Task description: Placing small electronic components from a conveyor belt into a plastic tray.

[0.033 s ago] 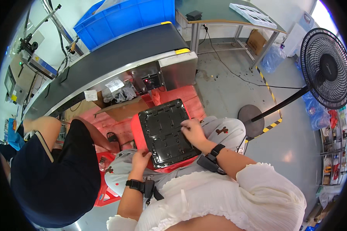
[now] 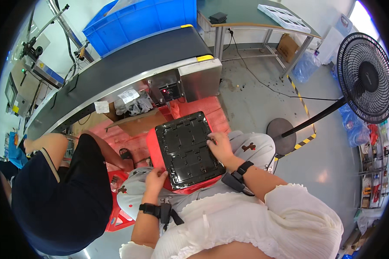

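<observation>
While a black tray (image 2: 186,151) lies centre-frame, right hand (image 2: 221,146) half-curled at its edge, left hand (image 2: 154,180) loosely curled lower left — either grip's hold unclear.

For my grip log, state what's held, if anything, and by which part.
Cannot be told: the right hand is at the right edge of the black tray, the left hand by its left edge.
</observation>
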Available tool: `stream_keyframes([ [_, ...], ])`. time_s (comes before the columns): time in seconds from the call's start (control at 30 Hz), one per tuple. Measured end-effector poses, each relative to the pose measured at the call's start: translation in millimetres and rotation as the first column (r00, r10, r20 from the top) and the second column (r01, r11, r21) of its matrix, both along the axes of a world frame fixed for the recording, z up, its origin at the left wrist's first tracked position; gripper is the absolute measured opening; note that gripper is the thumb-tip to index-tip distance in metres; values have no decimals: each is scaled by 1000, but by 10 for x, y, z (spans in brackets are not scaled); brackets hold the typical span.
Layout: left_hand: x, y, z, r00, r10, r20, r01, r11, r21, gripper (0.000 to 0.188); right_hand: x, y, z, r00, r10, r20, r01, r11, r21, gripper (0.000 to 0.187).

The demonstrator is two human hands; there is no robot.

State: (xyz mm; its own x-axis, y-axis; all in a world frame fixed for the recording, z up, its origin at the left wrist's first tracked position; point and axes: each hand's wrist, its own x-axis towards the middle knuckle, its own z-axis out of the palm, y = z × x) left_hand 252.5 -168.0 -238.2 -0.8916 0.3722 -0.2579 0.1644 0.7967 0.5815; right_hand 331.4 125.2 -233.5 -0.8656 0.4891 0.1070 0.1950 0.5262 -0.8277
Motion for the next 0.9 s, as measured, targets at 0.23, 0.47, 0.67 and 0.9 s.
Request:
stream_keyframes([
  [0.23,-181,-787,565,860,238,-452,-250,968,34,31,233,428,-292,890,229,395,-2,867,-498,76],
  [0.47,-115,-673,563,789,450,-418,-568,793,-219,37,185,486,-232,823,261,505,-32,909,-416,80],
  [0.67,-191,-667,621,882,366,-298,-456,823,-339,42,104,579,-204,673,425,606,11,812,-583,77],
  [0.9,-363,-570,697,953,242,-182,-297,869,-396,44,-691,309,944,39,278,960,-819,559,-128,80],
])
